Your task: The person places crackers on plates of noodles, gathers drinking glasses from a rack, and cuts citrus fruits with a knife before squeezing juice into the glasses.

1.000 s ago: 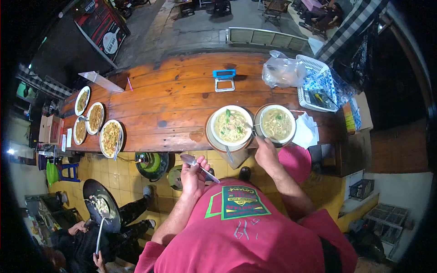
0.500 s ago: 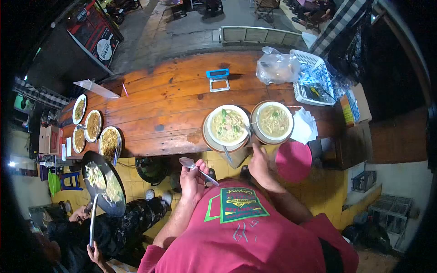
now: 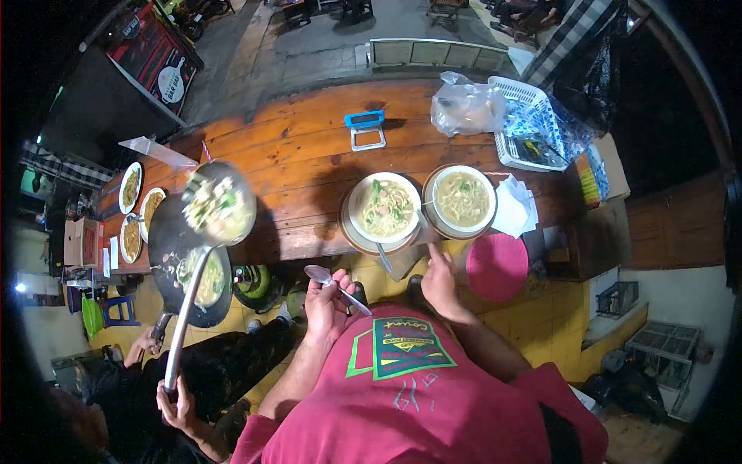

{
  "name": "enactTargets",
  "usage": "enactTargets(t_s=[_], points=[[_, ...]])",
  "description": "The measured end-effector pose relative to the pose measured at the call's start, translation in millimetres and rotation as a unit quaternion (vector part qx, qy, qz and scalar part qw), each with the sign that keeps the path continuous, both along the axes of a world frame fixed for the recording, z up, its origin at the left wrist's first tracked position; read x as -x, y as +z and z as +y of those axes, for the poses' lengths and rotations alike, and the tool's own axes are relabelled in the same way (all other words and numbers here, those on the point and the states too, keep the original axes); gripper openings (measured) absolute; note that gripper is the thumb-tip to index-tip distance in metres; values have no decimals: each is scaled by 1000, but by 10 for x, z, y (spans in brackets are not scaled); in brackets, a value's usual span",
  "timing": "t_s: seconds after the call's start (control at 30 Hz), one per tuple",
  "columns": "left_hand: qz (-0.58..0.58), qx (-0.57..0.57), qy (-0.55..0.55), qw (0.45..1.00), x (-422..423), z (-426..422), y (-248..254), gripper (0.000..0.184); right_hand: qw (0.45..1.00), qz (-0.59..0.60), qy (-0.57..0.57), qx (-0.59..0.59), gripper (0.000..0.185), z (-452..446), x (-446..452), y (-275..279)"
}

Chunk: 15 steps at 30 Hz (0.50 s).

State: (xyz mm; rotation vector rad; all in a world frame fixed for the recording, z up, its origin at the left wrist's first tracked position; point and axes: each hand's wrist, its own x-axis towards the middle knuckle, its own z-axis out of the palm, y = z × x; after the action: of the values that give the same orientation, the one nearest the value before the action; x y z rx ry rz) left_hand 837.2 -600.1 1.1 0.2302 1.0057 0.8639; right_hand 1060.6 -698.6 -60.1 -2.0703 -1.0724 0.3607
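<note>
My left hand (image 3: 328,309) is closed around a metal spoon (image 3: 317,273), held in front of my shirt below the table edge. My right hand (image 3: 439,280) holds nothing visible; its index finger stretches toward the rim of the plate under the right soup bowl (image 3: 464,220). Whether it touches cannot be made out. That white bowl holds noodles in broth with greens. Beside it, the left soup bowl (image 3: 384,230) has noodles, leaves and bits of meat, and stands on its own plate. A spoon handle (image 3: 384,257) sticks out over that plate's front edge.
At left, a co-worker holds a black wok (image 3: 166,232) and a big ladle (image 3: 239,203) heaped with food. Filled plates (image 3: 130,188) stand at the table's left end. White napkins (image 3: 514,207), a pink round stool (image 3: 497,267), a white basket (image 3: 522,91) and a plastic bag (image 3: 466,107) are right.
The co-worker's wok and ladle have moved right toward the table, and the full ladle is now raised over the table's edge. My hands stay nearly where they were.
</note>
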Motion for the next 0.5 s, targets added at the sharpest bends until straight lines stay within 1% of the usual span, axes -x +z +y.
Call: enactTargets(t_s=[0.07, 0.13, 0.2, 0.27, 0.3, 0.33, 0.37, 0.4, 0.43, 0.47, 0.5], points=[[-7, -3, -43, 999, -14, 2, -78, 26, 1000, 13, 3, -4, 48, 128, 78, -12], [-12, 4, -90, 996, -62, -26, -93, 23, 999, -31, 35, -5, 50, 233, 115, -19], [-11, 16, -130, 991, -59, -42, -199, 22, 999, -32, 39, 5, 52, 231, 98, -57], [5, 27, -157, 987, -57, -61, -211, 20, 1000, -1, -1, -16, 51, 194, 53, 62], [-32, 30, -149, 988, -44, -73, -268, 21, 1000, -27, 6, 1, 54, 154, -10, -124], [-68, 32, -141, 987, -24, -87, -320, 21, 1000, -25, 11, -1, 54, 122, -13, -42], [-67, 30, -137, 988, -8, -105, -315, 21, 1000, 0, 19, -7, 53, 84, -18, 115], [-64, 54, -118, 989, -10, -117, -311, 20, 999, 24, 27, -12, 52, 41, -49, 201], [-62, 78, -100, 990, -18, -141, -313, 18, 999, 38, 14, -14, 47, -69, -85, 129], [-63, 78, -97, 990, 5, -181, -361, 18, 999, 37, 17, -13, 47, -205, -129, -6], [-53, 110, -51, 991, 53, -233, -450, 17, 987, 159, -13, -34, 45, -360, -187, -175]])
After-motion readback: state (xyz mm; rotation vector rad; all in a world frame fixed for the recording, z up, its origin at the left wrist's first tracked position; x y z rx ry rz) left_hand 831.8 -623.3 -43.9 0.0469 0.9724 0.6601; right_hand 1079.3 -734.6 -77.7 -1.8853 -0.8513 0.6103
